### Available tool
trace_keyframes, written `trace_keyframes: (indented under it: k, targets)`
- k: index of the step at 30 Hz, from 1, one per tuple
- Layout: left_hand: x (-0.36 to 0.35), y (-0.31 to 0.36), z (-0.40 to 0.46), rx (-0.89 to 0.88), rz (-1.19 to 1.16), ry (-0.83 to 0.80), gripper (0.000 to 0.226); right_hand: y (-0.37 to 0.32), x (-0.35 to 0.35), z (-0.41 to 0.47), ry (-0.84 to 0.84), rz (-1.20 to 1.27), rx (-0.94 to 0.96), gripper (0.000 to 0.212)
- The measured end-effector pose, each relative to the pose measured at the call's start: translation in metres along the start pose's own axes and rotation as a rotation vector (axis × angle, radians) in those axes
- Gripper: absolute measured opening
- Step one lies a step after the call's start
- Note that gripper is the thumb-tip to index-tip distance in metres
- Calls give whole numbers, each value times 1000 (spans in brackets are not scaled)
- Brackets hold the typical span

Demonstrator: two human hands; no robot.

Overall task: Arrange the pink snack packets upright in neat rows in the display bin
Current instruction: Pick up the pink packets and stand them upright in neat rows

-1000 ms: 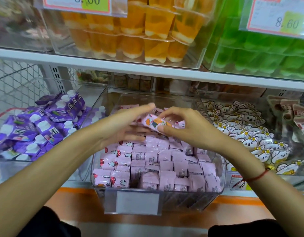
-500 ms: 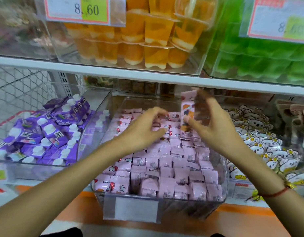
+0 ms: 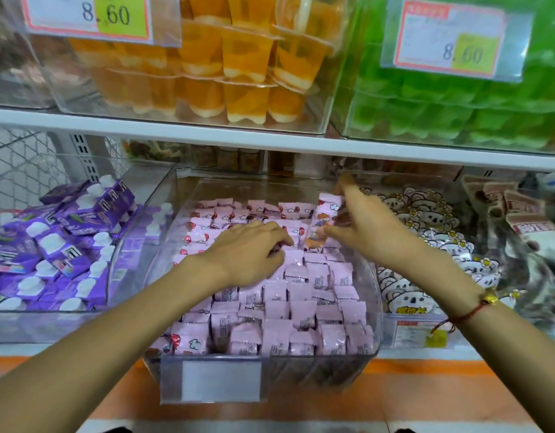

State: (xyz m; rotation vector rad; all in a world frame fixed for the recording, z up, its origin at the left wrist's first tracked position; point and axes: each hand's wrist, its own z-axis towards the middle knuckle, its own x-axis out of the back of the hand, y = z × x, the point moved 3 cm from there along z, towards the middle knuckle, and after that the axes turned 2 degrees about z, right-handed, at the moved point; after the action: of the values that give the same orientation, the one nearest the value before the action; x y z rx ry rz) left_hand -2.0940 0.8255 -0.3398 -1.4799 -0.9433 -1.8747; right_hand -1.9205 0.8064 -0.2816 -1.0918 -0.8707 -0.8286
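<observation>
A clear display bin (image 3: 374,314) on the lower shelf holds several rows of small pink snack packets (image 3: 301,304), most standing upright. My right hand (image 3: 366,228) pinches one pink packet (image 3: 324,218) upright between thumb and fingers, over the bin's far right part. My left hand (image 3: 254,253) lies palm down over the bin's middle, its curled fingertips touching the packets just left of the held one. Whether it grips any packet is hidden under the fingers.
A bin of purple cartons (image 3: 60,242) stands to the left, a bin of koala-print packets (image 3: 426,242) to the right. The upper shelf (image 3: 270,140) carries orange jelly cups (image 3: 238,64) and green ones (image 3: 457,114) close overhead. A blank label holder (image 3: 220,381) fronts the pink bin.
My right hand turned the packet from flat to upright and carried it right and down towards the bin's far right rows. My left hand let go of it and dropped onto the packets.
</observation>
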Motion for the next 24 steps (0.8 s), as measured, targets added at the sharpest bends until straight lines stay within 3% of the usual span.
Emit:
trace_keyframes:
  k: [4,7,10,14,17,20,22,24]
  targets:
    - [0,-2,-1,43,-129,-6,34,-8,-18,-3,-21,-374,135,35]
    - [5,-1,-3,65,-163,51,35,-7,-30,1,-111,-505,201,26]
    - [8,6,-2,0,-212,89,35,0,-24,-1,-102,-396,204,30]
    - [1,21,8,-104,-78,-40,38,2,-6,-27,73,-215,211,27]
    - [-3,25,16,-85,94,-100,40,3,1,-41,104,-190,195,23]
    - [-3,28,17,-52,100,-180,41,0,0,-44,86,-200,190,23]
    - [4,29,8,-23,30,-146,41,-6,-2,-43,74,-209,199,24]
    - [20,24,-12,21,-13,18,42,-13,-3,-42,61,-195,204,22]
